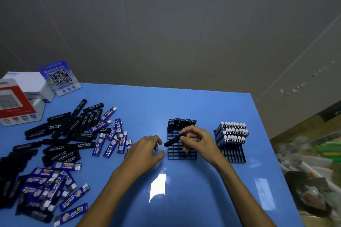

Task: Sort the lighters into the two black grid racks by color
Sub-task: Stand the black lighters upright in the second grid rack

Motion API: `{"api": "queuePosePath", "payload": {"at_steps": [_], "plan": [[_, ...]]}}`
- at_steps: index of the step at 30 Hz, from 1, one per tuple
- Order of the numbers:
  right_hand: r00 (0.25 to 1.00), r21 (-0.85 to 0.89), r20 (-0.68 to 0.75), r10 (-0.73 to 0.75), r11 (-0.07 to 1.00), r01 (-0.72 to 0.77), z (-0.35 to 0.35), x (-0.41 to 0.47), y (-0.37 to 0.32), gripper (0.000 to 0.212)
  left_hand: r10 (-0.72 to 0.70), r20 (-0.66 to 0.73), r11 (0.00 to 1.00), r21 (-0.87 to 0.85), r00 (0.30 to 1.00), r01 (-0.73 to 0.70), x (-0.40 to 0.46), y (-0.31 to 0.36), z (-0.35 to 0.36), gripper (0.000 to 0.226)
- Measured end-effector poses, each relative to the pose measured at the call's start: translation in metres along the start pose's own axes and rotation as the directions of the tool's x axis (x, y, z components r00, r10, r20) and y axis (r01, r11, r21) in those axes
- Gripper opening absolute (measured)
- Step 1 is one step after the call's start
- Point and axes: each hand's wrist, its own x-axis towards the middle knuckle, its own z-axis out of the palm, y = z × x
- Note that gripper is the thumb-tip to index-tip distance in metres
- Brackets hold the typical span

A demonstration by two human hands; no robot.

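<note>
Far left: loose heap of slim black plastic lighters (60,134) lying flat on the blue tabletop (184,101), mixed with blue printed lighters with white caps (110,142); more blue ones nearer us at the lower left.

Left hand (145,150): just left of the nearer rack, fingers loosely spread, holding nothing we can see. Whether it touches the table, we cannot tell.

Centre: black plastic grid rack (181,150), one back row filled with upright black lighters, most cells bare.

Right hand (198,141): over that rack, thumb and fingertips pinching one black lighter (174,140) at its upper end; the body slants down-left, lower tip near the rack's left edge.

Right: second black grid rack (233,153), back rows filled with blue lighters, caps up.

Step in hand, as we judge it: seat this lighter. We would swing it upright first, aim for a free cell next to the filled row, and steady the rack with the idle hand.
</note>
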Motion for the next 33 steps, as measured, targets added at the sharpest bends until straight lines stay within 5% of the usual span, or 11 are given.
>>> {"api": "queuePosePath", "payload": {"at_steps": [5, 12, 21, 33], "plan": [[0.995, -0.114, -0.099, -0.021, 0.993, 0.010, -0.007, 0.007, 0.000, 0.012, 0.057, -0.047, 0.987, 0.151, 0.997, -0.049, 0.003, 0.002, -0.005, 0.034], [0.981, -0.522, -0.154, -0.119, 0.853, 0.021, -0.015, 0.024, 0.008, 0.020, 0.042, -0.047, 0.974, 0.223, 0.998, -0.030, 0.008, -0.003, -0.011, 0.037], [0.965, -0.566, -0.204, -0.163, 0.824, 0.020, -0.011, 0.047, 0.024, 0.012, 0.016, -0.037, 0.981, 0.195, 0.999, -0.009, 0.009, -0.015, -0.013, 0.037], [0.973, -0.727, -0.081, -0.218, 0.681, 0.093, -0.001, 0.056, 0.034, 0.017, -0.004, -0.013, 0.983, 0.184, 1.000, 0.006, 0.011, -0.020, -0.014, 0.037]]}}
